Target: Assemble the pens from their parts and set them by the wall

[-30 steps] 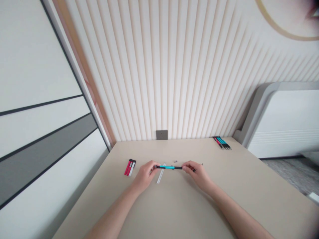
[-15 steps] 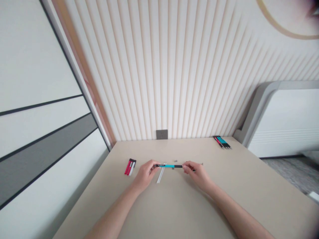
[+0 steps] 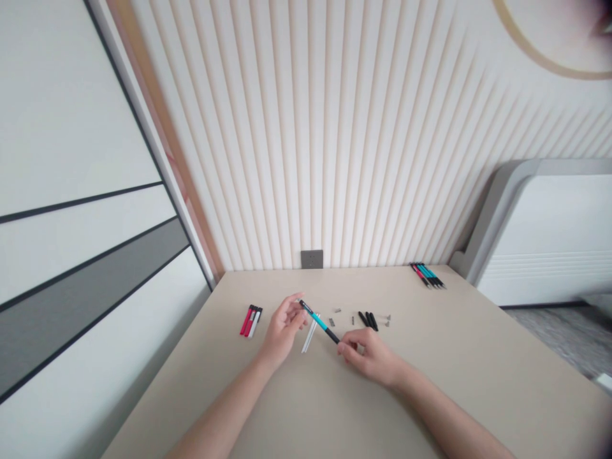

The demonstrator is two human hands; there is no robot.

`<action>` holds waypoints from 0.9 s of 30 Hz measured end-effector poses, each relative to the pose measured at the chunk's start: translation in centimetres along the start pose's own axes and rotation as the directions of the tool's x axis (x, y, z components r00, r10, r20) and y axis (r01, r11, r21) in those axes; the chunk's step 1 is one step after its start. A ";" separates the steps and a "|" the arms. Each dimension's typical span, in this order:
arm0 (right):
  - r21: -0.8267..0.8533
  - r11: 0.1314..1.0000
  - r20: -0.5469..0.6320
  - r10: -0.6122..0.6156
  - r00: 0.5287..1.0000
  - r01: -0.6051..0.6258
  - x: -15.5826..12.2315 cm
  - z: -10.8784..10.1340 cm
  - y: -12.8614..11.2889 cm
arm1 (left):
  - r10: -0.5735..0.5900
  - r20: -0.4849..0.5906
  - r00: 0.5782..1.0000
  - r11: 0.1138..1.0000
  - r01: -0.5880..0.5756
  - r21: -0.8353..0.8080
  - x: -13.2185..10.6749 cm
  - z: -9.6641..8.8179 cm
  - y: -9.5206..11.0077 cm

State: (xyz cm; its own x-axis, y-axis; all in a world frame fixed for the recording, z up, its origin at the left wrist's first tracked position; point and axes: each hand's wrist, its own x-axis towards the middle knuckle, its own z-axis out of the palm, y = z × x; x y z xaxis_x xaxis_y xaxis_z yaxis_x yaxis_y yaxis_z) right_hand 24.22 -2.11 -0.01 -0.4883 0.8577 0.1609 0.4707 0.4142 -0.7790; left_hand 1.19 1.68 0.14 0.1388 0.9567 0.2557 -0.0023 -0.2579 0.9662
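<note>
The right grip (image 3: pixel 367 356) was clenched on the lower black end of a teal-and-black pen (image 3: pixel 319 322), and the pen slanted up and away from that grip, above the desk (image 3: pixel 335 408). Its upper tip reached the left grip (image 3: pixel 284 329), which stood half open with its fingers loosely curled; whether they touched the tip could not be told. Just under the pen, between the two grips, lay two thin clear tubes (image 3: pixel 310 334). Beyond the right grip lay a small group of black pen barrels (image 3: pixel 368 320), with tiny metal parts (image 3: pixel 337 310) off to their left, nearer the pen. Left of the left grip lay a bundle of red, black and white pens (image 3: pixel 250 321). Far past the right grip, at the desk's back edge, lay a row of teal, red and black pens (image 3: pixel 427 275).
</note>
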 end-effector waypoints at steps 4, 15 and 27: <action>-0.018 1.000 0.024 -0.011 1.000 0.011 0.2 1.7 -0.5 | -0.068 0.059 0.996 0.988 0.075 -0.136 -0.4 1.0 0.7; -0.129 0.986 0.004 -0.106 0.994 0.106 0.0 1.9 -0.4 | -0.148 0.354 0.924 0.979 0.188 -0.080 -1.5 1.4 1.0; -0.239 0.966 -0.039 -0.109 0.993 0.096 -0.3 0.7 -0.1 | -0.147 0.375 0.915 0.976 0.197 -0.098 -1.6 1.2 2.1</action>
State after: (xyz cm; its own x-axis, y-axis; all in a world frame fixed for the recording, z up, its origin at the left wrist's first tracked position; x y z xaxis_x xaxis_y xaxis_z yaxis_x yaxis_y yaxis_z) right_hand 23.83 -2.62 -0.44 -0.5075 0.8189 0.2681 0.5837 0.5556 -0.5920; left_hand 2.13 -0.56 1.72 0.4991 0.8629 0.0795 -0.0717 -0.0502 0.9962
